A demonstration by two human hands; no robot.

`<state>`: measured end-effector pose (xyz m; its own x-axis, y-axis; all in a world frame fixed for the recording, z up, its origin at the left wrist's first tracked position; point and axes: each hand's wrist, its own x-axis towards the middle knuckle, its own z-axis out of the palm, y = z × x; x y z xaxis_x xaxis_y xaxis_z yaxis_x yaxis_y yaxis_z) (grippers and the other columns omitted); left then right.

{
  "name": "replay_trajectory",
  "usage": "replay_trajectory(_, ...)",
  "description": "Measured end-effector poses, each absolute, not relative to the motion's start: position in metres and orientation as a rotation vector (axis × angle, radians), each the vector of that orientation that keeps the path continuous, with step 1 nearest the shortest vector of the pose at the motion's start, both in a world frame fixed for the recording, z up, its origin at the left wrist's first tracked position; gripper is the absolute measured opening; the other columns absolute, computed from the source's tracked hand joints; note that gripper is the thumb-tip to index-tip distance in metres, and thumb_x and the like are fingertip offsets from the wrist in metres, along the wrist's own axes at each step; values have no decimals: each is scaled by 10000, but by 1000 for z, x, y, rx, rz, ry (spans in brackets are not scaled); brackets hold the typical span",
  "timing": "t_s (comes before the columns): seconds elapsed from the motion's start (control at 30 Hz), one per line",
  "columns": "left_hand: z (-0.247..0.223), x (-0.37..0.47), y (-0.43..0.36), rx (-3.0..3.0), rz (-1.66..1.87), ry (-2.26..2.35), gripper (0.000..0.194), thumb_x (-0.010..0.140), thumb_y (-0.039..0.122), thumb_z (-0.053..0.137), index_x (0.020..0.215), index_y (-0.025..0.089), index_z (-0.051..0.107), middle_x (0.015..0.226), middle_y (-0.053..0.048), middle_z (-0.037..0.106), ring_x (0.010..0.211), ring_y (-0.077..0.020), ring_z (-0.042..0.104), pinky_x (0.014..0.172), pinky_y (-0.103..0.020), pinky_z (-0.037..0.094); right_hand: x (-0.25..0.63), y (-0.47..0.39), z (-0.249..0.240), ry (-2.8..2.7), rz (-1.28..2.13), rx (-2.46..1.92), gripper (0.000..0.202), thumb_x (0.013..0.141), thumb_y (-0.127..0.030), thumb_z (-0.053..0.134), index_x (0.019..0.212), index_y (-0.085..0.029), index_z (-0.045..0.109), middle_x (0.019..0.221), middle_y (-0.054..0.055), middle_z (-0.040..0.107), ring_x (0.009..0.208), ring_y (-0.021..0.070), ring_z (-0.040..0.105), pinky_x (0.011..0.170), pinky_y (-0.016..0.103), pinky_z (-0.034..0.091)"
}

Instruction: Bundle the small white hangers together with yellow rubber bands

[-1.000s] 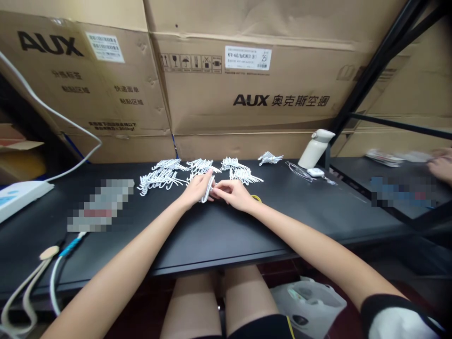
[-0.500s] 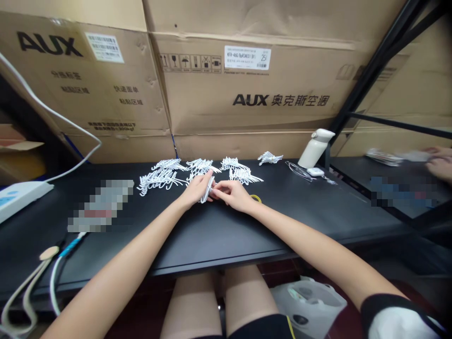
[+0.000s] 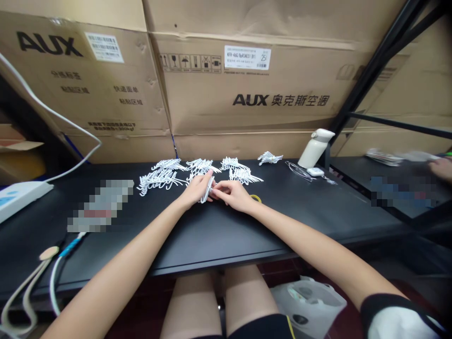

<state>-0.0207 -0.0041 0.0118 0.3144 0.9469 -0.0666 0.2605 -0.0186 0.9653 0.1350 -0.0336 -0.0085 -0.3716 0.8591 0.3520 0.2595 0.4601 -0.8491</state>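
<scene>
My left hand [image 3: 196, 190] is wrapped round a small bunch of white hooks [image 3: 207, 190] above the black table. Close on its right, my right hand [image 3: 235, 194] has its fingertips pinched at the edge of that same bunch. Behind my hands lie several piles of white hooks, among them one at the left [image 3: 158, 180], one at the right [image 3: 244, 176] and a smaller bundle [image 3: 270, 158] farther right. A yellow band [image 3: 255, 198] lies on the table beside my right wrist, partly hidden by it.
Cardboard boxes [image 3: 254, 113] stand behind the black table [image 3: 219, 240]. A white bottle [image 3: 315, 148], glasses [image 3: 300, 171] and a white case [image 3: 315, 172] are at the back right. At left are a power strip [image 3: 24, 197] and a blurred object [image 3: 102, 205]. Another person's hand [image 3: 441, 168] shows far right.
My hands and the bunch look nearly unchanged. The other person's hand at the far right has shifted slightly.
</scene>
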Motion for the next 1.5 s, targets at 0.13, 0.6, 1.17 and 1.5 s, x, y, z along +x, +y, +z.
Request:
replay_trajectory(0.13, 13, -20, -5, 1515, 817, 1152, 490, 881, 586, 393, 734, 147, 553, 579, -40, 632, 560, -173, 657, 494, -267, 551, 135, -34, -8, -1884, 899, -928, 290, 849, -391, 545, 769, -126, 632, 675, 20, 622, 486, 69, 478, 516, 206, 393)
replay_trajectory(0.6, 11, -21, -4, 1526, 801, 1153, 503, 864, 609, 396, 736, 151, 559, 571, -40, 640, 560, -177, 659, 503, -271, 550, 135, -34, -8, -1908, 865, -940, 305, 851, -405, 537, 766, -129, 637, 655, 12, 610, 489, 73, 468, 522, 207, 383)
replay_trajectory(1.17, 10, -20, -4, 1575, 782, 1161, 499, 883, 600, 375, 700, 163, 532, 461, -22, 590, 433, -160, 611, 391, -219, 469, 135, -35, -8, -1921, 907, -872, 277, 867, -374, 526, 744, -137, 599, 699, 27, 658, 537, 81, 523, 535, 201, 396)
replay_trajectory(1.5, 14, -20, -8, 1618, 767, 1190, 482, 907, 555, 353, 661, 173, 515, 397, -6, 544, 352, -131, 537, 379, -204, 424, 134, -37, -6, -1923, 911, -917, 295, 876, -389, 524, 756, -137, 618, 679, 24, 645, 502, 78, 507, 501, 202, 398)
